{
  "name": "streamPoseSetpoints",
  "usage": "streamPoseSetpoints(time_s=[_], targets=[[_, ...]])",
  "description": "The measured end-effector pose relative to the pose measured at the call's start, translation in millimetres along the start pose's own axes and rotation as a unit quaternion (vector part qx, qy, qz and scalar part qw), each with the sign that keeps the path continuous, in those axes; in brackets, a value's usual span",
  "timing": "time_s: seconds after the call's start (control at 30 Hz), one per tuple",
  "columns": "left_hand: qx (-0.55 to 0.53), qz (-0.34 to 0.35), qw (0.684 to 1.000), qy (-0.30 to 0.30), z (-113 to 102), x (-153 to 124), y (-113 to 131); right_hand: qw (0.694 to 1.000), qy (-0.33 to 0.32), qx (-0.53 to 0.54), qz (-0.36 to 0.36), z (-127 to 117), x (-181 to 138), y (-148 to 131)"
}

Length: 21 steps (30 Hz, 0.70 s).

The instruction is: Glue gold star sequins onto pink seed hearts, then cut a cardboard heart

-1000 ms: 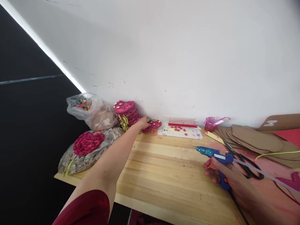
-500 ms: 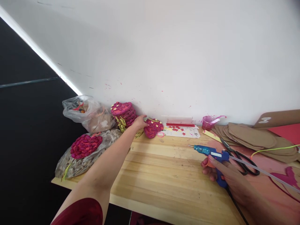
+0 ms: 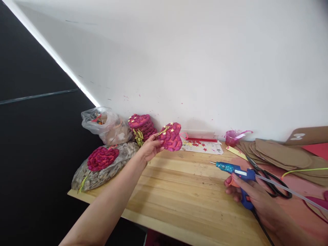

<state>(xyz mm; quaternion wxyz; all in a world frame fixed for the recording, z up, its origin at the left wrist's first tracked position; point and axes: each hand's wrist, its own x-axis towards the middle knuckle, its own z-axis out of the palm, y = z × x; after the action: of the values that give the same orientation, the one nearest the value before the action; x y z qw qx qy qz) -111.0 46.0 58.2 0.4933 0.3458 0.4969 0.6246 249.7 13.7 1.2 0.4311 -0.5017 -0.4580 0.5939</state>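
Note:
My left hand (image 3: pixel 153 147) pinches the edge of a magenta, bumpy round ornament (image 3: pixel 172 138) and holds it up off the table. Small pale stars and yellow-green threads show on the ornament, and a pink loop sticks out on its right. Wrapped round the handle of a blue hot glue gun (image 3: pixel 237 171) is my right hand (image 3: pixel 249 191), with a finger at the orange trigger. The gun's metal tip points left, and a clear glue stick (image 3: pixel 289 191) runs out of its back. Behind my left hand stands a stack of similar ornaments (image 3: pixel 142 126) with yellow-green tassels.
A paper with red and gold stars (image 3: pixel 217 149) lies by the wall. Scissors (image 3: pixel 271 181), brown cardboard discs (image 3: pixel 282 153) and a pink paint cup (image 3: pixel 232 137) are at right. Plastic bags (image 3: pixel 107 124) fill the left, one with a magenta ornament (image 3: pixel 102 158) on it.
My left hand has lifted the star-covered ornament from the table and drawn it nearer, tilting it up. My right hand keeps hold of the glue gun. The view has shifted slightly.

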Motion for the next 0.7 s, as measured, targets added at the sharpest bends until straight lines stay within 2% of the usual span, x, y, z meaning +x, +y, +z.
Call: streamPoseSetpoints(time_s=[0.17,0.3,0.37,0.5,0.7], targets=[[-0.103,0.022,0.994,0.033,1.3,-22.3,-5.5,1.0,0.0,-0.027,-0.014,8.8,-9.9,-17.1],[-0.125,0.043,0.991,0.034,3.2,-32.0,-4.5,0.994,0.066,-0.054,-0.071,30.3,-41.2,-51.8],[-0.12,0.052,0.991,0.036,1.5,-34.6,-2.1,0.988,0.075,-0.09,-0.097,37.7,-52.9,-63.2],[-0.094,0.074,0.991,0.057,-10.5,-34.1,12.0,0.98,0.122,-0.126,-0.091,37.0,-50.1,-58.4],[-0.026,0.076,0.994,0.072,-27.5,-27.8,48.2,0.981,0.111,-0.127,-0.091,27.9,-37.0,-43.4]])
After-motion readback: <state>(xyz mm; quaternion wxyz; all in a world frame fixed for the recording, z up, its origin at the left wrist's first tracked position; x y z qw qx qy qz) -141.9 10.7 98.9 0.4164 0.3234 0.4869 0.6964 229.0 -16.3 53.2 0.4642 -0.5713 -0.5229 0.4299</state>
